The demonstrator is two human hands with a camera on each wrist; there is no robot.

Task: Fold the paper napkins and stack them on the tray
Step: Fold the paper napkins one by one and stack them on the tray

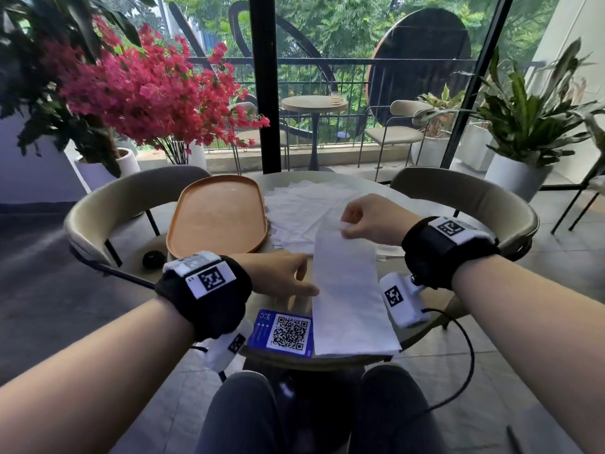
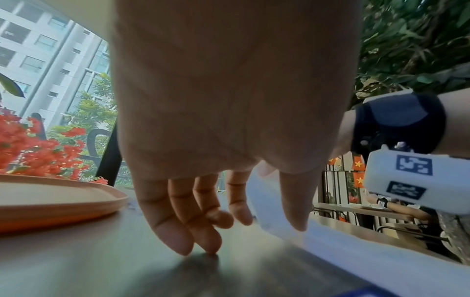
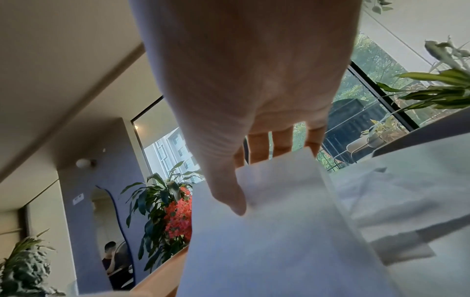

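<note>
Right hand: the right hand [image 1: 370,221] pinches the far end of the napkin [image 1: 348,296] between thumb and fingers, lifting that end off the table [image 1: 150,244].
Left hand: the left hand [image 1: 281,276] is spread and relaxed, gripping nothing; fingertips [image 2: 211,247] touch the table just left of the napkin, thumb against its left edge.
Napkin: a long, narrow white strip running from the near table edge, beside the QR card [image 1: 284,332], up to the raised far end.
Pile: loose napkins [image 1: 304,204] lie far of the strip, right of the tray.
Tray: the orange tray [image 1: 183,237] sits far left and looks bare, so the stack seems not yet begun.
Step in hand: by my read, it's the fold of far end over near end.
Doing it well: bring the raised end straight toward the near end, keeping the long edges in line; pin the near half with the left hand so the thin paper cannot slide; match corners before pressing; then run flat fingers along the fold for a crisp crease.
Risk: a one-point pinch may let the paper twist or sag and skew the fold.
</note>
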